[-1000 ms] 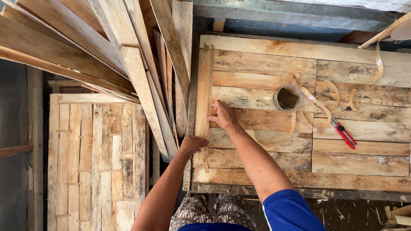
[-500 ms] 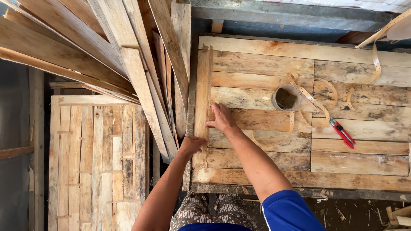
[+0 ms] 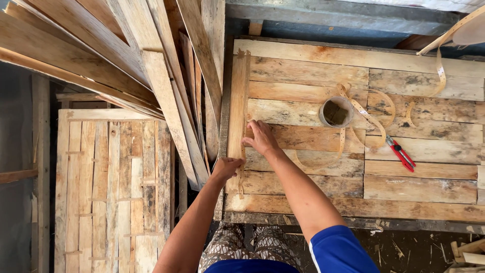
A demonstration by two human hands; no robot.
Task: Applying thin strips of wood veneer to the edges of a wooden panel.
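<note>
A narrow wooden slat [image 3: 237, 101] lies lengthwise along the left edge of a rough plank workbench [image 3: 414, 187]. My left hand [image 3: 226, 168] grips the near end of that slat. My right hand [image 3: 260, 137] rests flat, fingers spread, on the slat's right edge and the bench boards beside it. A thin pale strip runs along the slat under my right hand; how it is fixed I cannot tell.
A small round can [image 3: 335, 111] stands mid-bench with curled thin strapping [image 3: 371, 124] around it. Red-handled pliers [image 3: 401, 153] lie to the right. Loose planks [image 3: 151, 76] lean at the left above a slatted pallet panel [image 3: 111, 187]. Wood scraps litter the ground.
My right hand has slid slightly toward me along the slat's edge. My left hand keeps its grip at the near end.
</note>
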